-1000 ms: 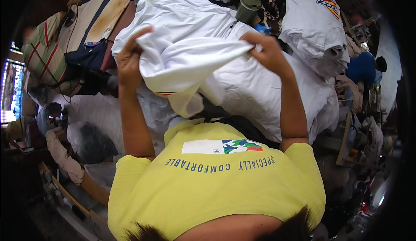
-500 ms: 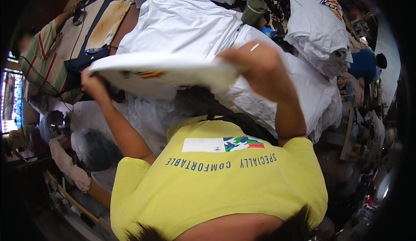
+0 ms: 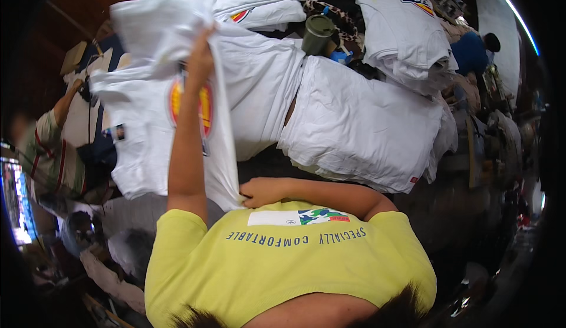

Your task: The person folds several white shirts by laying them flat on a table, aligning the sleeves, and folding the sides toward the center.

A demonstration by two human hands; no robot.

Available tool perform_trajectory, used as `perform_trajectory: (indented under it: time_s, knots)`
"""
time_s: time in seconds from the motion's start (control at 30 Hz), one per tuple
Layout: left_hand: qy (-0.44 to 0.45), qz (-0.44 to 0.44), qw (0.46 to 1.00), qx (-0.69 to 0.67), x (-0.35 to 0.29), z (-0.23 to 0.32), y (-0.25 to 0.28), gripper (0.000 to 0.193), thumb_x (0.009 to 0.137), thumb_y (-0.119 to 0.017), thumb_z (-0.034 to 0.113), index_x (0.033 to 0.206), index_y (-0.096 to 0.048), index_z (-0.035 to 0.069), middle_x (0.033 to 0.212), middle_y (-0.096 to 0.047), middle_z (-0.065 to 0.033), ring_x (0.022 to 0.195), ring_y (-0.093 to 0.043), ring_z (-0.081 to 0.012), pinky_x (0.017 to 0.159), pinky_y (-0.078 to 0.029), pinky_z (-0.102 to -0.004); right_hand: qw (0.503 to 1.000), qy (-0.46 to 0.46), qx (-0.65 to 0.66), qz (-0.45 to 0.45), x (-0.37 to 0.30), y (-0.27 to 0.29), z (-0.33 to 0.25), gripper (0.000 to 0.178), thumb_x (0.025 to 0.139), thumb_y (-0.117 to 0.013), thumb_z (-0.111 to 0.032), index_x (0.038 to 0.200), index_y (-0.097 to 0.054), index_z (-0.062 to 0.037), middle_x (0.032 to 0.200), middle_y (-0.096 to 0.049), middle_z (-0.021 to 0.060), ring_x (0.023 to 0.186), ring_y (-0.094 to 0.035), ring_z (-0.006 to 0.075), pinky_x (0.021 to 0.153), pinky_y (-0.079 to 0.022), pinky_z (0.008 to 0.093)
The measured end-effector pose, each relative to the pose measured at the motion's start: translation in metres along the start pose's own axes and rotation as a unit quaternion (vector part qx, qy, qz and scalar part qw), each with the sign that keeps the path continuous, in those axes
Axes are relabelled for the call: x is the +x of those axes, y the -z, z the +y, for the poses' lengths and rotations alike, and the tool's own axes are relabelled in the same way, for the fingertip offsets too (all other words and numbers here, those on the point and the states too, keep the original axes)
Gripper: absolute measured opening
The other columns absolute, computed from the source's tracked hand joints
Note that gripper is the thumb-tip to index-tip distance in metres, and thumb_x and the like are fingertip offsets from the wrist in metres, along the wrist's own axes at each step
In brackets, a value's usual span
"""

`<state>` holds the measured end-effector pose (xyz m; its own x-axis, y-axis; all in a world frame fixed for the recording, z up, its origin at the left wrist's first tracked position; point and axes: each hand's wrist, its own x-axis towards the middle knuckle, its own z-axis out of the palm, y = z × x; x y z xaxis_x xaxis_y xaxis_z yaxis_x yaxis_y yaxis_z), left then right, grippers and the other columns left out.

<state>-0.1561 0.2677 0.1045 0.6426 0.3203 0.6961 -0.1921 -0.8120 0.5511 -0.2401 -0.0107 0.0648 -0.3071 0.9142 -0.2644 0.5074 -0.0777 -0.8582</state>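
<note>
A white T-shirt (image 3: 138, 101) with a red, yellow and dark print hangs stretched between my two hands at the left. My left hand (image 3: 201, 60) is raised, its fingers closed on the cloth's far part. Close to my body, my right hand (image 3: 261, 192) pinches the lower corner of the same T-shirt. The held T-shirt is partly blurred at its upper end, and my left forearm covers some of its print. Behind it, another white T-shirt (image 3: 256, 83) lies spread on the work surface.
A neat pile of white T-shirts (image 3: 362, 124) lies right of centre. More folded piles stand at the back (image 3: 259, 10) and back right (image 3: 401, 42). Between them is a dark green tumbler (image 3: 318, 34). A co-worker in a striped shirt (image 3: 56, 151) is at the left.
The T-shirt has swung left and now hangs lengthwise. My left hand has moved up and right; my right hand has come down to my chest. My view has shifted, showing more of the right-hand pile.
</note>
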Motion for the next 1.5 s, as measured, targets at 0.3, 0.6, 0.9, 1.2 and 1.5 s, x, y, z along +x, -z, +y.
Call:
perform_trajectory:
  time_s: [0.3,0.6,0.9,1.2,1.5]
  knots:
    - [0.054,-0.159,0.983,0.070,-0.132,0.001,-0.054,0.064,0.072,-0.062,0.008,0.130,-0.035,0.010,0.137,-0.029,-0.0170,0.125,-0.026,-0.0401,0.101,-0.021,-0.0490,0.985,-0.080,0.003,0.152,-0.014,0.075,0.062,0.033,0.084,-0.052,-0.035,0.097,-0.058,-0.0054,0.087,-0.062,0.0124,0.078,-0.060,0.0249,0.071,-0.046,0.0344]
    - [0.320,0.117,0.901,0.270,-0.259,-0.021,0.054,0.040,0.081,-0.055,0.015,0.119,-0.048,0.007,0.126,-0.038,-0.0191,0.118,-0.032,-0.0343,0.098,-0.023,-0.0445,0.813,-0.141,-0.124,0.552,0.028,0.259,0.175,0.025,0.081,-0.046,-0.013,0.103,-0.058,-0.0067,0.112,-0.055,0.0135,0.098,-0.055,0.0284,0.084,-0.043,0.0353]
    - [0.487,0.120,0.760,0.412,-0.124,-0.076,0.070,0.044,0.081,-0.054,0.042,0.118,-0.050,0.019,0.117,-0.042,-0.0136,0.106,-0.038,-0.0333,0.086,-0.031,-0.0521,0.870,-0.229,-0.285,0.332,0.060,0.320,0.192,0.026,0.072,-0.061,-0.022,0.095,-0.062,-0.0091,0.107,-0.054,0.0137,0.098,-0.053,0.0304,0.082,-0.043,0.0369]
    - [0.495,0.023,0.825,0.272,-0.087,-0.198,0.057,0.058,0.079,-0.049,0.056,0.107,-0.053,0.006,0.106,-0.057,-0.0131,0.098,-0.053,-0.0311,0.083,-0.030,-0.0592,0.853,-0.298,-0.010,0.428,-0.041,0.321,0.129,0.039,0.073,-0.062,-0.040,0.073,-0.064,-0.0006,0.071,-0.062,0.0144,0.066,-0.062,0.0223,0.063,-0.047,0.0314]
    - [0.418,0.079,0.832,0.356,-0.025,-0.173,0.010,0.040,0.084,-0.048,0.044,0.106,-0.050,0.011,0.110,-0.052,-0.0124,0.101,-0.050,-0.0327,0.081,-0.036,-0.0524,0.760,-0.266,-0.167,0.569,-0.074,0.296,0.139,0.024,0.069,-0.064,-0.025,0.085,-0.061,-0.0082,0.073,-0.062,0.0125,0.069,-0.061,0.0265,0.063,-0.047,0.0357]
